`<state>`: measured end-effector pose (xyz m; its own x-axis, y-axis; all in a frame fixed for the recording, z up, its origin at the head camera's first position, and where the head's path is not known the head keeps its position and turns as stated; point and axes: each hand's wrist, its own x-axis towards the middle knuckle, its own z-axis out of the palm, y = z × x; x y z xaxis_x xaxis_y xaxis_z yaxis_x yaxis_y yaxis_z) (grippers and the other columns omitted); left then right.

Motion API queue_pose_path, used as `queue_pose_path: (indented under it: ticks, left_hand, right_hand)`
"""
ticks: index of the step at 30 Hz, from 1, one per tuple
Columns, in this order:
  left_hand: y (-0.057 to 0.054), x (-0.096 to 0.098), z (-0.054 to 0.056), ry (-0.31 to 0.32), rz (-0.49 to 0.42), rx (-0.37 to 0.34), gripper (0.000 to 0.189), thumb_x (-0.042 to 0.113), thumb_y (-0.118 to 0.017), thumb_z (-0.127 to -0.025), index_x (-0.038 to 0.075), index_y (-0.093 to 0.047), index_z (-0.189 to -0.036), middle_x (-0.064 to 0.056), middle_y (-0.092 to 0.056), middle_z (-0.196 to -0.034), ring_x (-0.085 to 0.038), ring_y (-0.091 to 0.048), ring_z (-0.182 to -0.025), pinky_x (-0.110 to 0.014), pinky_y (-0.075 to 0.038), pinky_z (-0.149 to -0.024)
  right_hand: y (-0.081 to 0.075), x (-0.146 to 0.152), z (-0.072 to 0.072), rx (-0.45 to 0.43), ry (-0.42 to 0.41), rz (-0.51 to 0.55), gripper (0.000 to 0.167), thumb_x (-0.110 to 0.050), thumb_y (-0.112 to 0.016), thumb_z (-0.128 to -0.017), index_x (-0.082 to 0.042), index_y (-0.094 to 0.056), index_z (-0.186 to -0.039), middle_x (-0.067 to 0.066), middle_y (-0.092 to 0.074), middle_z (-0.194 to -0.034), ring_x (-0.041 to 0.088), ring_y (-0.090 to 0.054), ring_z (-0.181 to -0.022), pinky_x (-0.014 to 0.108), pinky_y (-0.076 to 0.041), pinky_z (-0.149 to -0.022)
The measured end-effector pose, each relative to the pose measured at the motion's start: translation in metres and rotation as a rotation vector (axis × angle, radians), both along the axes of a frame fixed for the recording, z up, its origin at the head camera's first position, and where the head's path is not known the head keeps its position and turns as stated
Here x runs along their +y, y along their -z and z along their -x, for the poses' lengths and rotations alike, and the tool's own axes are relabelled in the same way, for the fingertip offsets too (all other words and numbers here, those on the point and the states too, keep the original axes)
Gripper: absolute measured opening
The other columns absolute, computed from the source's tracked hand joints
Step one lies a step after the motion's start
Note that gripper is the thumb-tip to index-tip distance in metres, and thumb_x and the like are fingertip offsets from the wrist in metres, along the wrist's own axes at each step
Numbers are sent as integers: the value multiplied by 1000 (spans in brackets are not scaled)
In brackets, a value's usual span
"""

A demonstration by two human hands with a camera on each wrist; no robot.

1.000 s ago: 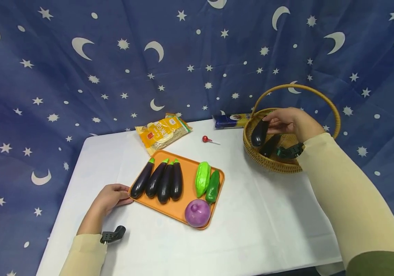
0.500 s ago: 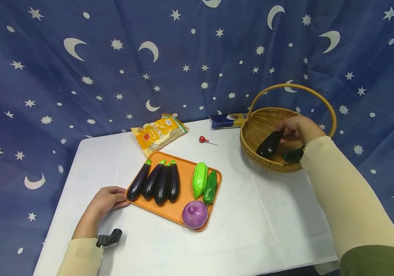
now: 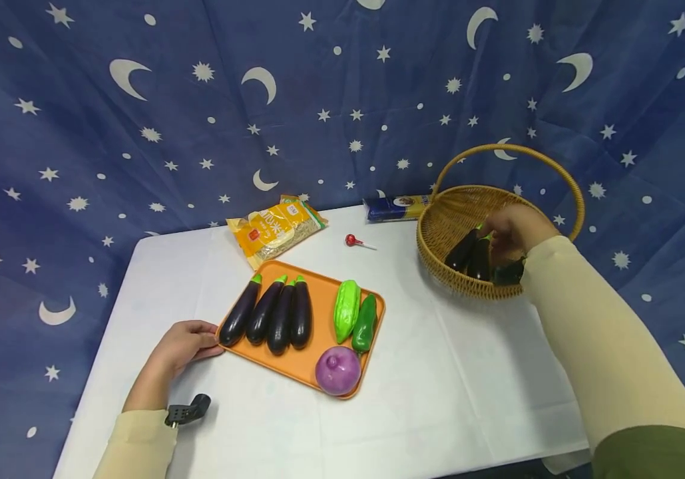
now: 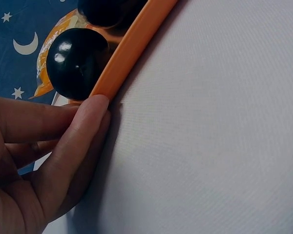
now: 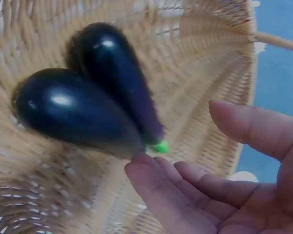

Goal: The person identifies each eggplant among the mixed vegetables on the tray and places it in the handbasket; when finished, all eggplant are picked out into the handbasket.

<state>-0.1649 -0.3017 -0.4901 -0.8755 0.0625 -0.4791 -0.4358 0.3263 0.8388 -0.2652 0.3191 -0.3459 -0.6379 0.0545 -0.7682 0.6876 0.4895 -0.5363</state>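
My left hand point(image 3: 179, 346) pinches the left corner of an orange tray point(image 3: 252, 358) between thumb and fingers; the left wrist view shows fingertips on its rim point(image 4: 132, 48). Several dark eggplants point(image 3: 300, 316) with green tips lie side by side on the tray. Inside a wicker basket point(image 3: 456, 206) at the right is my right hand point(image 3: 516, 229), thumb apart from relaxed fingers. Two eggplants lie against each other on the basket's floor; in the right wrist view the front eggplant point(image 5: 73, 109) has its stem end by my fingertips, and the other eggplant point(image 5: 119, 73) lies behind.
On the tray's right side are a light green ridged vegetable point(image 3: 347, 311), a green pepper point(image 3: 365, 324) and a round purple onion point(image 3: 338, 370). Behind stand a yellow grain bag point(image 3: 279, 229), a red lollipop point(image 3: 351, 240) and a blue packet point(image 3: 396, 208). The basket's handle point(image 3: 510, 148) arches overhead.
My right hand has lowered an eggplant into the basket beside another one and let it go, the fingers now apart from it. My left hand has stayed at the tray's corner.
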Motion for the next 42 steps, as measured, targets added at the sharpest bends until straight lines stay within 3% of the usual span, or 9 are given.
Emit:
queue_pose_path:
  ticks: [6, 12, 16, 20, 25, 31, 42]
  left_hand:
    - [-2, -2, -2, 1, 13, -3, 32, -9, -58, -94, -19, -51, -124, -20, -65, -103, -18, -72, -81, -31, -64, -78]
    - [-3, 0, -1, 0, 8, -2, 33, -8, -58, -94, -19, -51, -125, -20, -66, -102, -18, -72, -80, -31, -64, -77]
    - [-4, -3, -1, -4, 6, 1, 33, -9, -58, -94, -20, -51, -125, -20, -66, -102, -18, -72, -79, -30, -64, -76]
    - [-3, -3, -1, -1, 3, 7, 32, -10, -57, -94, -20, -51, -124, -20, -67, -100, -18, -72, -79, -30, -64, -76]
    - [-1, -2, 1, 1, -8, 13, 31, -10, -56, -93, -20, -52, -122, -16, -68, -96, -17, -71, -78, -30, -64, -76]
    - [-1, -2, 4, -17, -6, 4, 31, -11, -57, -92, -18, -53, -122, -16, -67, -95, -17, -71, -76, -30, -64, -75]
    - [-2, -3, 4, -27, -21, 12, 31, -12, -58, -91, -18, -54, -121, -18, -67, -96, -17, -71, -75, -30, -64, -75]
  right_hand:
    - [-18, -14, 3, 148, 16, 26, 53, -18, -59, -100, 11, -37, -139, 22, -45, -125, 21, -66, -81, 42, -56, -99]
    - [-42, -54, 2, 260, 12, 27, 45, -20, -67, -97, 4, -46, -129, 10, -59, -98, 19, -67, -81, 38, -61, -89]
    - [-48, -90, 5, 278, -14, 66, 44, -18, -68, -96, 4, -50, -130, 9, -61, -96, 18, -66, -80, 36, -61, -90]
    - [-42, -121, 10, 268, -38, 112, 49, -15, -68, -96, 6, -49, -136, 12, -62, -101, 19, -67, -82, 37, -59, -94]
    - [-29, -153, 17, 211, -53, 170, 61, -14, -69, -96, 5, -40, -146, 18, -57, -119, 26, -66, -97, 41, -56, -99]
    - [-13, -186, 20, 153, -83, 214, 51, -13, -69, -96, 4, -49, -140, 22, -53, -136, 33, -62, -113, 42, -57, -98]
    - [19, -249, 14, 86, -165, 231, 46, -12, -70, -94, 4, -56, -134, 22, -56, -135, 36, -60, -120, 41, -59, -93]
